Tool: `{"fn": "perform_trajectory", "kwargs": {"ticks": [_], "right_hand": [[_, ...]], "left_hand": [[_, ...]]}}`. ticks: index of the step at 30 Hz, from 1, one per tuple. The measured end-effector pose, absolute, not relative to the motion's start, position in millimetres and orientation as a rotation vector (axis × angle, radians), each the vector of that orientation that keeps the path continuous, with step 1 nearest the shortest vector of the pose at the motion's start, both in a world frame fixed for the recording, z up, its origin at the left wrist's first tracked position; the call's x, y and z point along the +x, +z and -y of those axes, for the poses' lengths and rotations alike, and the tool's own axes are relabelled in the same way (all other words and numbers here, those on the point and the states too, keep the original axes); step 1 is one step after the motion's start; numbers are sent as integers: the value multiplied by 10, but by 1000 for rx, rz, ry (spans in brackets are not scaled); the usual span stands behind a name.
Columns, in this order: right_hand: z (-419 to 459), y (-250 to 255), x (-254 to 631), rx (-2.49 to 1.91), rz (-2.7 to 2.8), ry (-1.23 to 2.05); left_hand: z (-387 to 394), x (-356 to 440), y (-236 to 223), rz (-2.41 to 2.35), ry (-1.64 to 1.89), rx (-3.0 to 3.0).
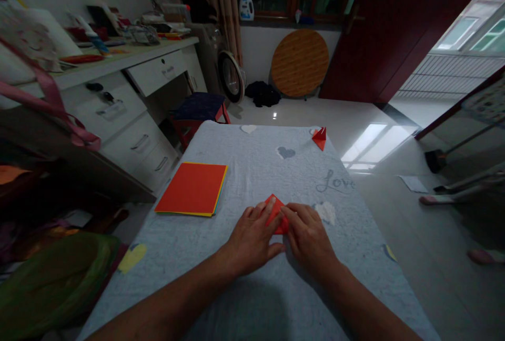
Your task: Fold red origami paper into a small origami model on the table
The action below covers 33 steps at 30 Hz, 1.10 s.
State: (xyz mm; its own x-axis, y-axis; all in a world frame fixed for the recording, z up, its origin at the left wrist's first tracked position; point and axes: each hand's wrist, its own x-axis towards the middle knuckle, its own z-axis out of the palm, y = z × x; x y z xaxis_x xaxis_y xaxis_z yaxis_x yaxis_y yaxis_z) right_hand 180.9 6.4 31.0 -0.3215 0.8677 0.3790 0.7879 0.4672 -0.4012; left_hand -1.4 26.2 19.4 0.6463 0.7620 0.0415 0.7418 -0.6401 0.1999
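Observation:
Both my hands are at a small folded piece of red origami paper (278,206) on the cloth-covered table. My left hand (252,238) holds it down from the left, fingers lying across it and thumb apart on the near side. From the right, my right hand (311,233) has its fingers bent together on the paper's right edge. The fingers hide much of the folded shape. To the left lies a stack of square paper (193,188), red on top with yellow and blue-green edges below. A folded red paper figure (320,138) stands at the table's far right corner.
A pale blue cloth (252,162) with hearts and lettering covers the table. Beyond the table are a dark-topped stool (201,107), a washing machine with its door ajar (231,75) and a round wooden board (300,62). A white desk (130,114) stands left.

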Motion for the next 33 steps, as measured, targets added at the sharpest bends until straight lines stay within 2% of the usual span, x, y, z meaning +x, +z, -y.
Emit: {"fn": "perform_trajectory", "kwargs": {"ticks": [4, 12, 23, 33], "right_hand": [[-33, 230, 1722, -1287, 2213, 365], [-30, 274, 1714, -1446, 2298, 397], [22, 354, 1625, -1563, 2588, 98], [80, 330, 1579, -1539, 2644, 17]], "left_hand": [[-256, -13, 223, -1215, 225, 2701], [-213, -48, 234, -1202, 179, 2662], [6, -482, 260, -1107, -174, 2645], [265, -1000, 110, -1377, -62, 2774]]}}
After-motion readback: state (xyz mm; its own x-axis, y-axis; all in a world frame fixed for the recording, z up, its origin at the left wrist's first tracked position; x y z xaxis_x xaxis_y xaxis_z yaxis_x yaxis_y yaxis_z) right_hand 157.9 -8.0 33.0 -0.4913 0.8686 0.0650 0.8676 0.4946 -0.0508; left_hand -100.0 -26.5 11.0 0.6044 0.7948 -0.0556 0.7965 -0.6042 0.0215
